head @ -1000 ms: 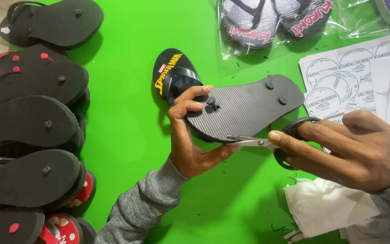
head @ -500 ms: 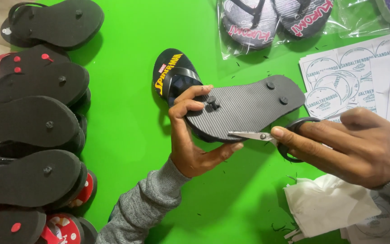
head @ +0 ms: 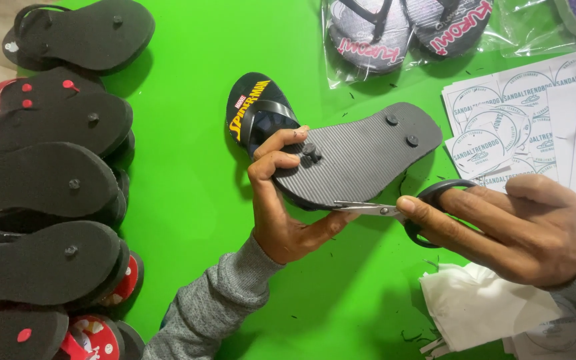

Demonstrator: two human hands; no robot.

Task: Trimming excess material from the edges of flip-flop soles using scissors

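My left hand (head: pixel 281 200) grips a dark grey flip-flop (head: pixel 361 153) held sole up over the green surface, fingers curled over its toe end beside the front strap plug. A second flip-flop (head: pixel 258 113) with a printed black and blue footbed lies under it, partly hidden. My right hand (head: pixel 508 227) holds black-handled scissors (head: pixel 395 210); their blades rest against the near edge of the grey sole, almost closed.
A stack of black and red flip-flops (head: pixel 48 193) fills the left side. Bagged sandals (head: pixel 401 30) lie at the top. Sheets of round stickers (head: pixel 528 120) sit at the right, and white plastic bags (head: pixel 481 307) at the lower right. Small black trimmings dot the green surface (head: pixel 188 200).
The scissors have moved slightly right along the sole's near edge and their blades have closed. My left hand keeps its grip on the flip-flop.
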